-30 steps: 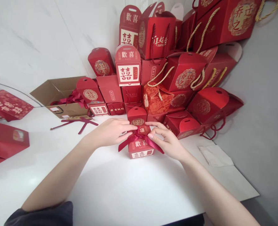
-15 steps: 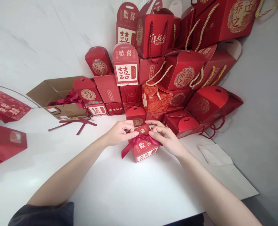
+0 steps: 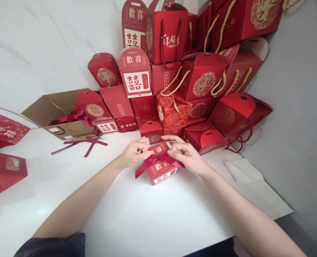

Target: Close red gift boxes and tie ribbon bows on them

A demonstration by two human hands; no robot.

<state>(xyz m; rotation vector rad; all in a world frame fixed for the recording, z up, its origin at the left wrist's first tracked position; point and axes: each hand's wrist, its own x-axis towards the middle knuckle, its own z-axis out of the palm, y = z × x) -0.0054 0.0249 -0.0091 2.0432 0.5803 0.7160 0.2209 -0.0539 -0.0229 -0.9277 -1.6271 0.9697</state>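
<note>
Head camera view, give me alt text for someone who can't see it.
Two bare hands, left and right, pinch a dark pink ribbon tied around a small red box on a white table. Behind stand stacked red gift boxes.

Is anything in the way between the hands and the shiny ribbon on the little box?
No, nothing I can see. The left hand and right hand are right at the ribbon, one on each side. The stacked boxes stand behind the small box, not between.
</note>
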